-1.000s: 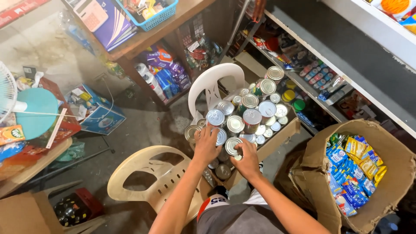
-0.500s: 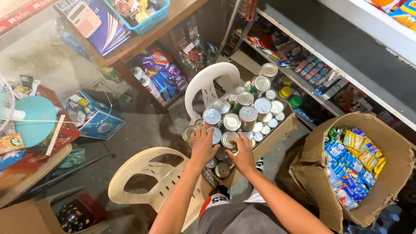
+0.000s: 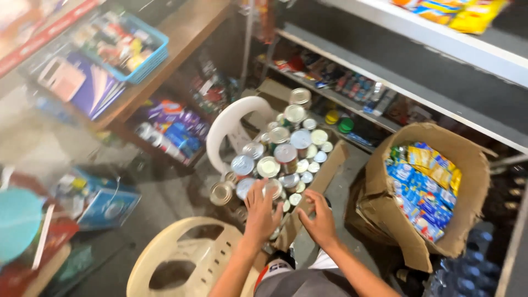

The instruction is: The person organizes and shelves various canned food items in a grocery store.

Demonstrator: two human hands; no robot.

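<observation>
Several silver cans (image 3: 286,154) of different sizes stand packed in an open cardboard box (image 3: 324,170) on a white plastic chair (image 3: 234,124). My left hand (image 3: 261,212) reaches over the near row, its fingers closed on a silver can (image 3: 273,188) at the front of the group. My right hand (image 3: 320,220) hovers beside it over the box's near flap, fingers spread and holding nothing. Both forearms come up from the bottom of the head view.
A second cream plastic chair (image 3: 187,258) stands at my lower left. A torn cardboard box of colourful packets (image 3: 434,187) sits on the right. Stocked shelves (image 3: 352,88) run behind; a blue basket (image 3: 124,47) is on a wooden shelf, a blue box (image 3: 107,203) on the floor.
My right hand has come off the front can and moved right and down, fingers opening. The left hand stays on the can. The view has tilted slightly.
</observation>
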